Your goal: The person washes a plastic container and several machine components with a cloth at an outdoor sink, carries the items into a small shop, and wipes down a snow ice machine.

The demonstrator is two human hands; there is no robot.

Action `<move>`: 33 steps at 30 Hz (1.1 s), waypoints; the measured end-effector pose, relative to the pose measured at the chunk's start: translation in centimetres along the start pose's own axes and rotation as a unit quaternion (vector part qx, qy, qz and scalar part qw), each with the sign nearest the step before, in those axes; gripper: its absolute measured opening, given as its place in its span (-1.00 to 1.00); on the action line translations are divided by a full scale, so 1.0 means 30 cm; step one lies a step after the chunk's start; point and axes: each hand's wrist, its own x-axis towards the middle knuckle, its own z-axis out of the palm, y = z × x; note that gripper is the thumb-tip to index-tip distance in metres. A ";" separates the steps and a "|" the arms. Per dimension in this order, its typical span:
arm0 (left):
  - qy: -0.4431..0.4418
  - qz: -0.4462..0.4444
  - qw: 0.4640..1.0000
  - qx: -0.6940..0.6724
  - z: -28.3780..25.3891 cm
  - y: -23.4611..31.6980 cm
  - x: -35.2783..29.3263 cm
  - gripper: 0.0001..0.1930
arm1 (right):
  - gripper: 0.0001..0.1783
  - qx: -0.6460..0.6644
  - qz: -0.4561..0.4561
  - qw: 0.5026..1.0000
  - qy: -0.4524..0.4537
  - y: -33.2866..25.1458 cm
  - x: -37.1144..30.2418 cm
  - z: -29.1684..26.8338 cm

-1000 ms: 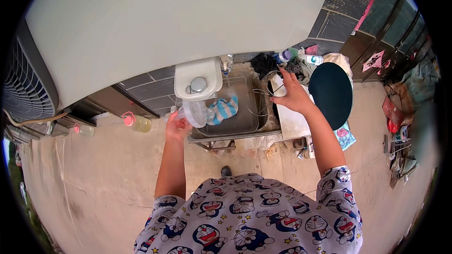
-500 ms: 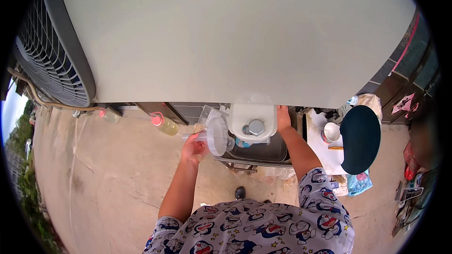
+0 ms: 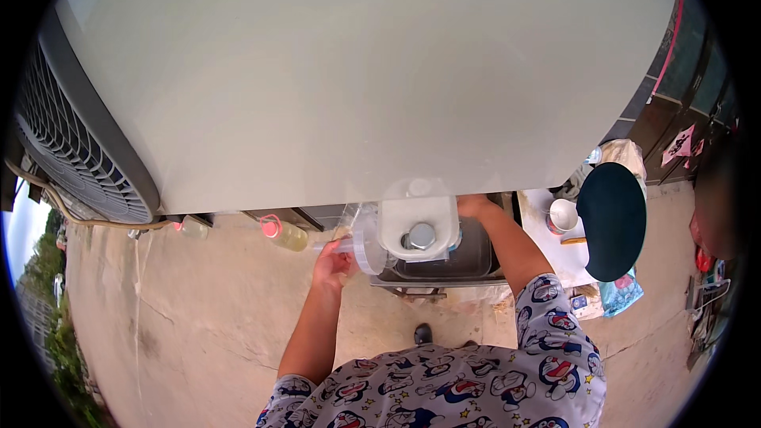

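Note:
My left hand (image 3: 331, 257) holds a clear plastic jar (image 3: 361, 239) tipped on its side, just left of a white square jug (image 3: 400, 226) with a grey metal cap. The jug stands over a metal sink basin (image 3: 476, 257). My right hand (image 3: 473, 206) reaches over the basin and grips the jug's far right corner; its fingertips are hidden behind the jug.
A large pale air-conditioner casing (image 3: 357, 71) with a fan grille (image 3: 55, 150) fills the top. Two bottles (image 3: 284, 233) stand on the concrete by its base. Right of the sink are a white cup (image 3: 563, 214), a dark round tray (image 3: 612, 222) and assorted clutter.
My right hand left the items at the right and came to the white jug. My left hand kept the clear jar and brought it up beside the jug. The view swung left and up.

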 end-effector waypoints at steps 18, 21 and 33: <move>0.012 0.025 0.993 0.118 0.113 0.055 -0.128 -0.59 | -0.44 0.693 0.155 0.689 -0.148 0.184 0.208 0.207; 0.059 0.051 0.991 0.104 0.079 0.067 -0.224 -0.62 | -0.32 0.587 0.205 0.751 -0.223 -0.079 0.079 0.081; 0.044 -0.017 0.999 -0.006 0.134 -0.045 -0.141 -0.65 | -0.49 -0.088 -0.166 0.979 0.079 -0.253 -0.283 -0.018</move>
